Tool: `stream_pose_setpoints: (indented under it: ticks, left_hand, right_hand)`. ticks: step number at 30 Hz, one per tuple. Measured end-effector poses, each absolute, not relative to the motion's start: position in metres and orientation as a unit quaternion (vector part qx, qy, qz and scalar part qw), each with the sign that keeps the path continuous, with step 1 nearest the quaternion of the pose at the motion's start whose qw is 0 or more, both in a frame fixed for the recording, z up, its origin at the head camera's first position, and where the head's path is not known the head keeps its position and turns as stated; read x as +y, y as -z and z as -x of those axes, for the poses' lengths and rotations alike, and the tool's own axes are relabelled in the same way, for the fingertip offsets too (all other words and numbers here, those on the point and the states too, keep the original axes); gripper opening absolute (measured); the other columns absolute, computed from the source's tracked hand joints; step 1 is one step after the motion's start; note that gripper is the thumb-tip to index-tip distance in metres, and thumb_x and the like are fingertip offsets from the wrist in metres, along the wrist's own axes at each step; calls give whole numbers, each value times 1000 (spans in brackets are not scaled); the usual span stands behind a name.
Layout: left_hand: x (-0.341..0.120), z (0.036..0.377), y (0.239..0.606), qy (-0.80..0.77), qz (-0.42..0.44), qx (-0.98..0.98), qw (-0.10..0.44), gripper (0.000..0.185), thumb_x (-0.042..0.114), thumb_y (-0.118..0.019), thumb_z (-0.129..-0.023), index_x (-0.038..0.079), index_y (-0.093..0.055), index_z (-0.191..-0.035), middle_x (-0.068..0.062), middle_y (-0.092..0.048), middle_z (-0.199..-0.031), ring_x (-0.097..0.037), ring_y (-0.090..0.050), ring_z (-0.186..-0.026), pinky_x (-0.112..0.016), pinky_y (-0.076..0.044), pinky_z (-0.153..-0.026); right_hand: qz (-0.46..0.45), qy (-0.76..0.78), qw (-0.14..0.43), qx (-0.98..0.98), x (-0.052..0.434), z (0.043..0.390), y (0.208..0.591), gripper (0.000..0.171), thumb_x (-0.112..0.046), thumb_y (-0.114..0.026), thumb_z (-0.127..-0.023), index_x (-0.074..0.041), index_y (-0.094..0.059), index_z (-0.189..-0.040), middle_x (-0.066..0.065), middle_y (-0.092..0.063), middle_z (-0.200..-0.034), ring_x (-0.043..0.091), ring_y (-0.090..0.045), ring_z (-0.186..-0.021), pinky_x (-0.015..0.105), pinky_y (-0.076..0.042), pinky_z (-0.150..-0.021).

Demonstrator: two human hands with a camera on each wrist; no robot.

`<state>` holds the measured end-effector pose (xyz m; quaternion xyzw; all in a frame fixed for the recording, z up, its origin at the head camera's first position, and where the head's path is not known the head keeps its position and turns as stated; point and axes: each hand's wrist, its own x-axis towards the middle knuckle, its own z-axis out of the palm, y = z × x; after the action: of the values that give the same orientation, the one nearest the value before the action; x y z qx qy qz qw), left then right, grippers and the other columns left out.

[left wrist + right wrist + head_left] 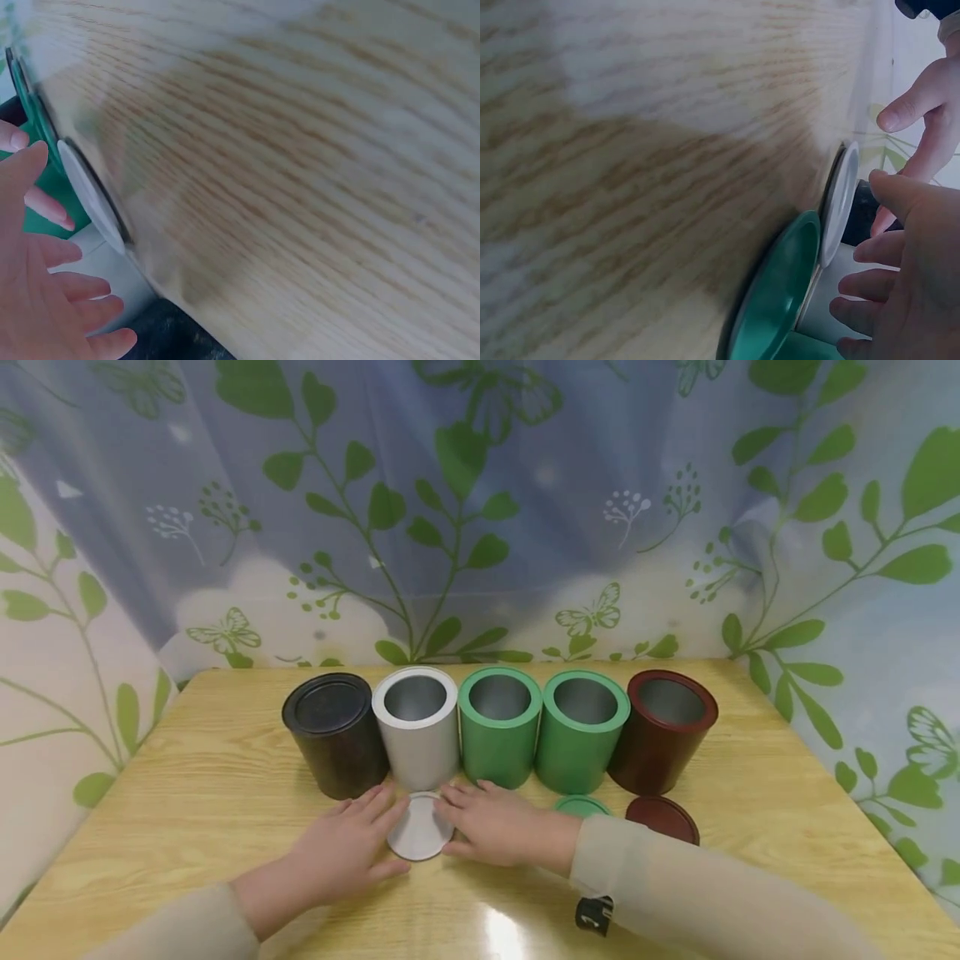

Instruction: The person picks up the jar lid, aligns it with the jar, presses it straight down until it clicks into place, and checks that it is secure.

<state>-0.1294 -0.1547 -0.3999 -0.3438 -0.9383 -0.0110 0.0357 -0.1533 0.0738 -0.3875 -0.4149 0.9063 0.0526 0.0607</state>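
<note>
Leaf-and-butterfly curtains hang behind your wooden table point(225, 793), where a white lid point(418, 828) lies flat near the front, just before the white can point(417, 727). Your left hand point(341, 856) rests palm down with straight, relaxed fingers touching the lid's left edge; your right hand point(495, 822) lies the same way against its right edge, fingers loose and gripping nothing. Under your right hand a green lid point(581, 805) peeks out, and a dark red lid point(663, 819) lies just right of it. Behind the lids five cans stand in a tight row: a black can point(335, 735) with its lid on, then the white can, two open green cans point(498, 727) point(581, 731) and an open dark red can point(663, 731). From your wrist views the white lid point(90, 196) point(838, 201) shows edge-on beside your fingers
</note>
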Motion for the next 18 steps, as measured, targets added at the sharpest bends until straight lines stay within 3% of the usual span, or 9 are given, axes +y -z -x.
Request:
stream_pose_setpoints:
  ticks: [10, 18]
  left_hand:
    - [-148, 130, 409, 25, 343, -938, -39, 61, 46, -56, -89, 6, -49, -135, -25, -40, -139, -42, -43, -122, -55, -42, -90]
    - [-145, 129, 407, 35, 355, -933, -44, 60, 41, -59, -89, 5, -48, -136, -26, -38, -139, -42, -41, -123, -56, -41, -91]
  right_hand:
    - [413, -54, 82, 905, 67, 154, 396, 62, -52, -48, -92, -13, -43, -141, 9, -38, -145, 22, -35, -132, 43, -31, -105]
    - [418, -59, 69, 904, 68, 151, 397, 65, -52, -50, -91, -10, -43, -141, 12, -35, -146, 21, -36, -132, 42, -34, -103]
